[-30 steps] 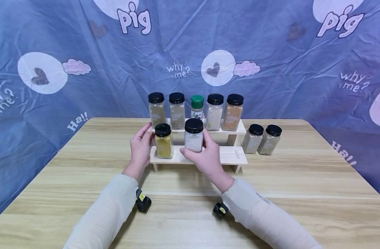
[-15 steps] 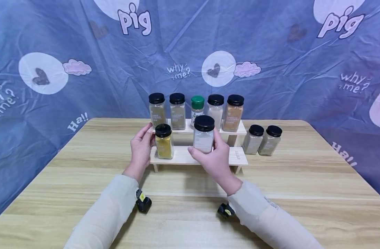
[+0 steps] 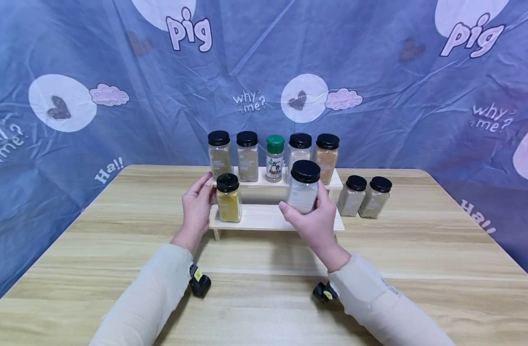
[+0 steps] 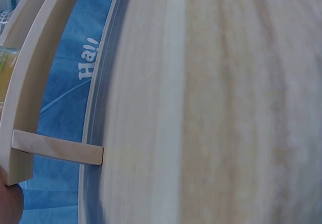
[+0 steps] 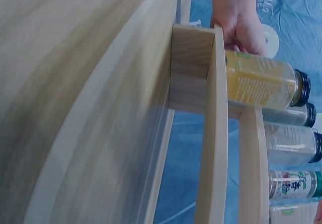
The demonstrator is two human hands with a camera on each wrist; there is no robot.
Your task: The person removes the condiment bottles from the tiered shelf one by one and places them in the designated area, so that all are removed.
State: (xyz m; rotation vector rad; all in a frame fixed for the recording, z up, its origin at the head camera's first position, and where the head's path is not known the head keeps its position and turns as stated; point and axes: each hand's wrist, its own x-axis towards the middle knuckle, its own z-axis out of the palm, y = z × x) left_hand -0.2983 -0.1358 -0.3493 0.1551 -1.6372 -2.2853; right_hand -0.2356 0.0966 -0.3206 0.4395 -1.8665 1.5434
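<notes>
In the head view, the right hand (image 3: pixel 312 228) holds a white jar (image 3: pixel 302 196) in its grip, near the lower shelf (image 3: pixel 264 218). Only the left wrist view shows clearly a finger (image 4: pixel 10 204) of the left hand (image 3: pixel 196 206) touching this shelf's end; how narrow that grip is, I cannot tell.

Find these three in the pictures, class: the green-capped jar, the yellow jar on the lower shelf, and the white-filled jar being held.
Green-capped jar (image 3: pixel 274 162): head view, on its printed label.
Yellow jar (image 3: pixel 229 202): head view, on its front side.
White-filled jar (image 3: pixel 303 191): head view, on its clear body.
</notes>
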